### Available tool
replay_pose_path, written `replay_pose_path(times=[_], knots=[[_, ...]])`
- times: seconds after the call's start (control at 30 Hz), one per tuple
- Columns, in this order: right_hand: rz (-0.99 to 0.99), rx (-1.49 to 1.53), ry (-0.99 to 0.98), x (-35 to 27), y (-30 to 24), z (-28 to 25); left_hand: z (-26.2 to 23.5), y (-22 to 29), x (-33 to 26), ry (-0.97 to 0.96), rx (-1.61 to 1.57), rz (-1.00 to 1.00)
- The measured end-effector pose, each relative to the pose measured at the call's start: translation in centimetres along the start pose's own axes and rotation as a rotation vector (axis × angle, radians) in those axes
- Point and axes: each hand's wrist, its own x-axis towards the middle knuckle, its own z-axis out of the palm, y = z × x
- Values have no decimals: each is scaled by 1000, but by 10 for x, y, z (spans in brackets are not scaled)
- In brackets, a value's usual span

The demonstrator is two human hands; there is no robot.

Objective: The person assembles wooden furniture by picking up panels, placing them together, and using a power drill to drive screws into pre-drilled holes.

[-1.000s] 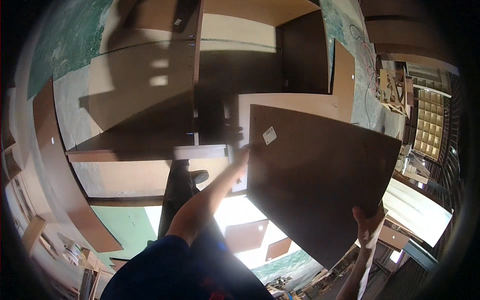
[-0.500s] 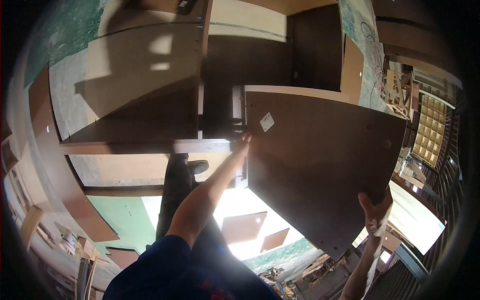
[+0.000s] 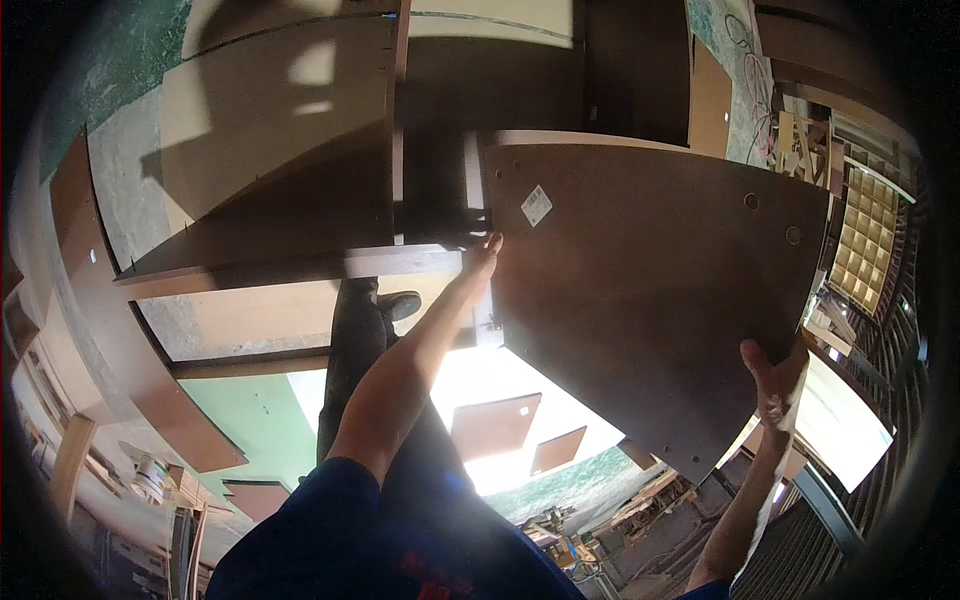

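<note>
Over there, the outstretched left hand (image 3: 484, 260) holds a brown board (image 3: 640, 290) by its edge, a white label (image 3: 536, 205) just beyond; the right hand (image 3: 776, 382) clamps the opposite edge, thumb across the face.

You're in a furniture workshop: a dark brown, drilled flat board (image 3: 640, 300) between your hands (image 3: 484, 260) (image 3: 777, 382), a brown box-shaped wooden carcass (image 3: 290, 205) beyond them, brown wood strips (image 3: 645, 500) heaped below.

Harsh contrast on my head feed: floor (image 3: 570, 397) below the board (image 3: 640, 280) blew out white, board itself sat dim. Hard-edged shadow covered much of the cabinet back (image 3: 345, 100). Slight flare hazed the clothes (image 3: 430, 500). Fisheye bent long edges, corners went black, lower-left clutter (image 3: 150, 480) looked soft.
</note>
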Motion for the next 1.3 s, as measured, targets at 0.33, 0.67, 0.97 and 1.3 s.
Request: replay_pose_path(times=[0.33,0.67,0.97,1.3], knots=[[-1,30,-1,-6,0,2,-9,-19,26,6,-28,-76],[-14,93,25,-16,-12,9,-1,-15,19,6,-204,-38],[40,74,63,-35,-12,18,-4,29,-33,-2,408,135],[-150,-42,-169,-78,-65,50,-68,62,-106,178,529,653]])
